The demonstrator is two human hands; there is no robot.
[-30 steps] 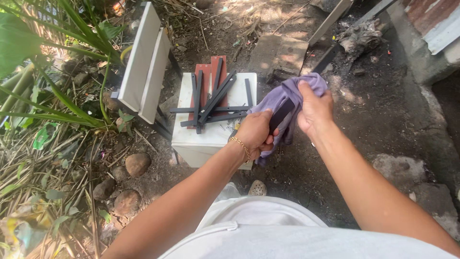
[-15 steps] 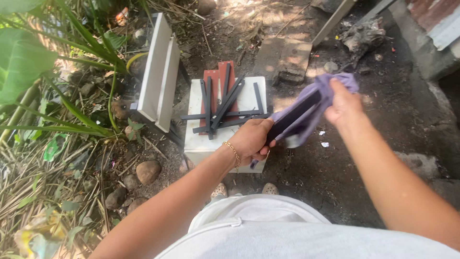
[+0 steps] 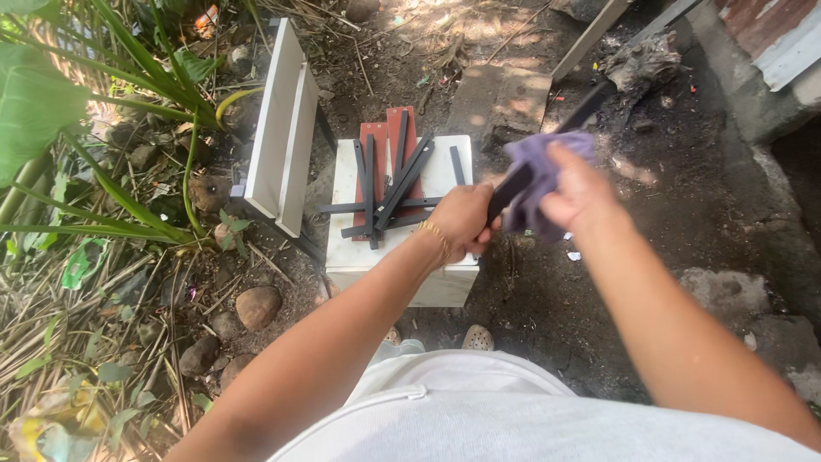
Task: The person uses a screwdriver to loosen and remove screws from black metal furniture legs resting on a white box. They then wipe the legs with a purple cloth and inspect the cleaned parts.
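My left hand (image 3: 462,222) grips the near end of a long dark flat bar (image 3: 581,109) that slants up to the right. My right hand (image 3: 581,192) holds a purple cloth (image 3: 534,167) wrapped around the middle of that bar. Just left of my hands stands a white block (image 3: 436,175) with several more dark bars (image 3: 389,192) piled crosswise on it, over two red strips (image 3: 395,124).
A white channel-shaped piece (image 3: 282,128) leans to the left of the block. Green plants (image 3: 51,111) and stones (image 3: 256,306) fill the left side. Dark soil lies to the right, with a concrete slab (image 3: 505,98) and a wall edge (image 3: 770,51) behind.
The bar has swung up and to the right, and my right hand with the cloth has slid outward along it. My left hand stays at the block's right edge.
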